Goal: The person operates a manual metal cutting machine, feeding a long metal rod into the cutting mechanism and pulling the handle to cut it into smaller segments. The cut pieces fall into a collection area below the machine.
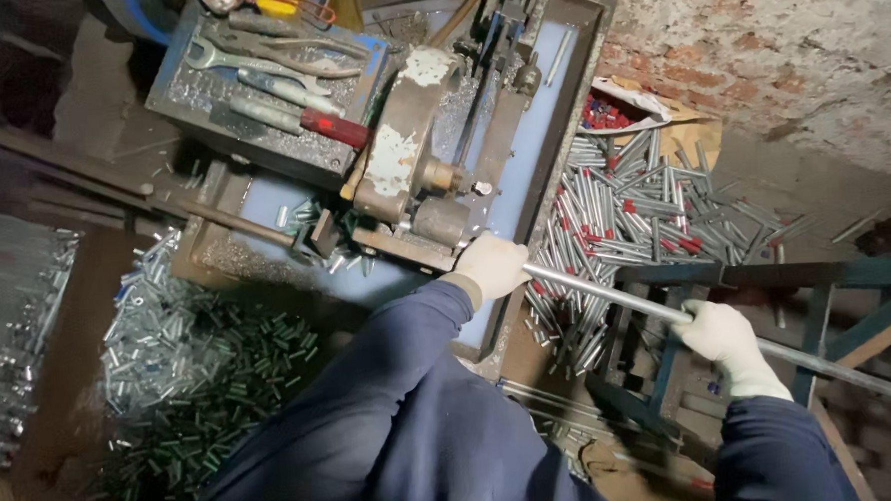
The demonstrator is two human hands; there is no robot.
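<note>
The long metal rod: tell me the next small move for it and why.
Probably slide the long metal rod a little further into the cutting machine. The left hand grips it right at the machine and the right hand grips it further back; cut pieces lie heaped beside the machine.

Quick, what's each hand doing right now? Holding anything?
Left hand: gloved, closed around the metal rod near the machine.
Right hand: gloved, closed around the same rod farther back.
</note>
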